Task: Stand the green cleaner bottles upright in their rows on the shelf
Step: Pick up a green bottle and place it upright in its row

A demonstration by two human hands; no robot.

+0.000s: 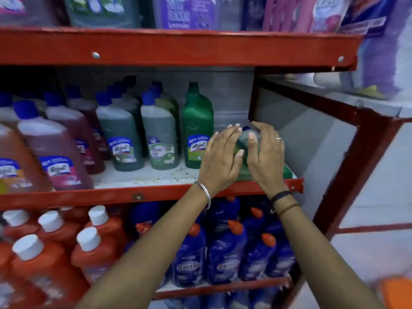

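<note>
Tipped green btl [244, 139] sits at the shelf [156, 175] end, 3 o'clock of the upright green btl [197, 126]. L hand [220, 157] lies flat-fingered on its side; R hand [265, 157] cups round it. I judge it full, heavy-ish, slick stiff plastic. I'd hold mid-body, not the cap.

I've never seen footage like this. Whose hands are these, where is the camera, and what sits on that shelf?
No machine here: a person wears one camera on the head, looking down at their bare hands. The left hand lies against, and the right hand curls round, a green plastic bottle with a blue cap lying on its side at the right end of the red metal shelf. Beside it a dark green bottle with a green cap stands upright, then rows of greyish-green blue-capped bottles.
</note>
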